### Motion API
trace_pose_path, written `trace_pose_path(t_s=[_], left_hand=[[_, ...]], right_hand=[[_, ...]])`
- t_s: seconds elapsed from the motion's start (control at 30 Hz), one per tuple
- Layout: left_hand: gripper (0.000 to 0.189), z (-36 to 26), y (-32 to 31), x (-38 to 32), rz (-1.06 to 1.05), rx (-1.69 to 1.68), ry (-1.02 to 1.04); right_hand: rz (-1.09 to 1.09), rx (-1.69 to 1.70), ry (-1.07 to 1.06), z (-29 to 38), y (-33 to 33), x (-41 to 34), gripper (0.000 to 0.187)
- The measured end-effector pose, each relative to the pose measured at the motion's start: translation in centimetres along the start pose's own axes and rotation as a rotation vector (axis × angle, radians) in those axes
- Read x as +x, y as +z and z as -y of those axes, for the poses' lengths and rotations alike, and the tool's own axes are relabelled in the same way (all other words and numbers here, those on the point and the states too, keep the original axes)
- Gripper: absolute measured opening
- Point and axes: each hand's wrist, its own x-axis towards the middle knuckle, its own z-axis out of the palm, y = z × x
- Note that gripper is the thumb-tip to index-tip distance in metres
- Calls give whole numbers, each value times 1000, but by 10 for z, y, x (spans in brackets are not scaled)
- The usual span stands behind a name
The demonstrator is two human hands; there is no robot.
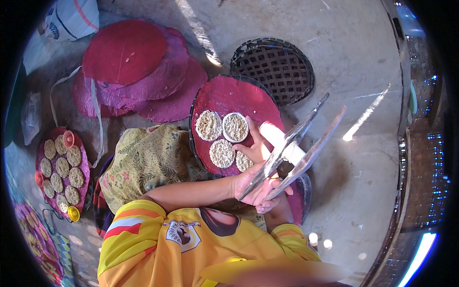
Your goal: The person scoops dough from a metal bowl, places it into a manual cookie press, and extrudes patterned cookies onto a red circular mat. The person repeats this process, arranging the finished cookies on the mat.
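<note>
Palm up, my left hand (263,193) holds the lower ends of the two wooden handles of a press (278,166). Between the handles sits a white cylinder (274,136) with a red end. My right hand (256,145) spreads finger and thumb at the right and lower rim of a white ring (245,133); a firm hold cannot be made out. The ring surrounds a noodle-like disc of dough strands (235,127). Two similar discs (208,125) (222,153) lie beside it, and another is partly under my right hand. All rest on a round red mat (240,93) over a woven tray.
An upturned-looking lattice basket (272,71) stands behind the mat. Stacked red round mats (123,53) lie at upper left. At far left, another red mat (84,172) bears several discs. Patterned cloth (154,154) covers my lap. A woven wall (423,172) is at right.
</note>
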Motion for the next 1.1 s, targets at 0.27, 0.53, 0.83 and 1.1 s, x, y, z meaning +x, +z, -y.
trace_pose_path(t_s=[0.27,0.53,0.83,1.1], left_hand=[[88,5,0,-1,-48,4,-73],[87,4,-2,-1,-54,12,-91],[87,5,-5,-2,-83,85,-91],[86,7,-7,-3,-77,71,-120]], right_hand=[[187,-230,-6,-10,-18,27,117],[132,-74,-43,-6,-18,23,120],[117,-43,-10,-3,-19,21,113],[137,-11,-24,-2,-22,22,119]])
